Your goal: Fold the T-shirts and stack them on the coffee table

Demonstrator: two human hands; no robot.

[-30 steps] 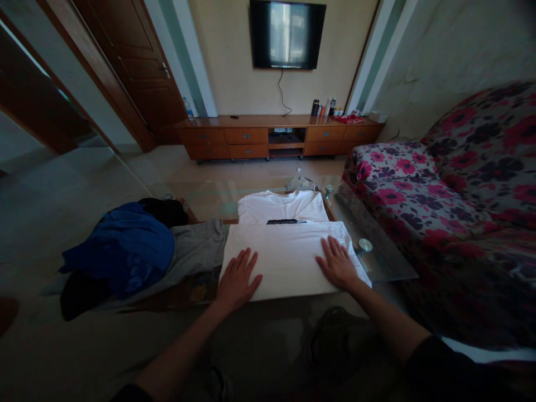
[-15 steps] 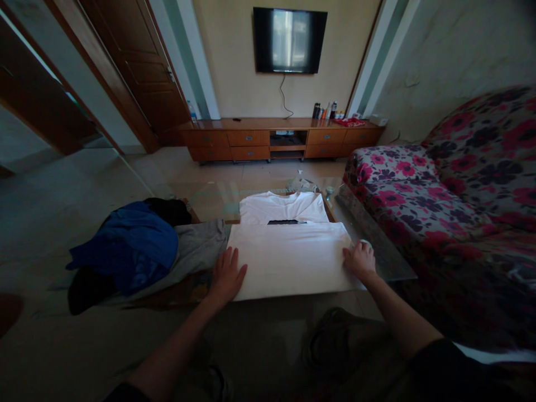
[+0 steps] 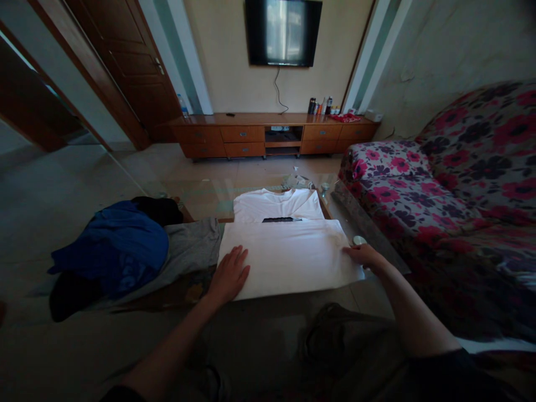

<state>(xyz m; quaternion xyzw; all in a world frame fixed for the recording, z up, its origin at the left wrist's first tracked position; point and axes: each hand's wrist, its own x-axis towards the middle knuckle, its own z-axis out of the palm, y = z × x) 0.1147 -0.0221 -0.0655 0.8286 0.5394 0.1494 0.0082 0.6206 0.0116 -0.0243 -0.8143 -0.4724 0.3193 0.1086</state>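
A white T-shirt (image 3: 280, 257) lies on the glass table with its lower part folded up toward the collar end. A strip of dark print shows just beyond the fold. Flat on the left side of the cloth rests my left hand (image 3: 230, 273), its fingers stretched out. At the right edge, my right hand (image 3: 365, 257) has its fingers closed on the shirt's side; the fingertips are partly hidden. A small round white-topped object (image 3: 358, 240) stands just behind that hand.
Left of the shirt are grey cloth (image 3: 195, 243), a blue garment (image 3: 125, 245) and black clothing (image 3: 159, 212). The glass table (image 3: 381, 245) has an exposed right edge near the floral sofa (image 3: 393, 195). A small glass (image 3: 324, 190) stands beyond the shirt.
My right hand has gone from lying over the shirt's right edge to gripping it. My left hand stays flat, slightly farther onto the cloth. The view has shifted a little.
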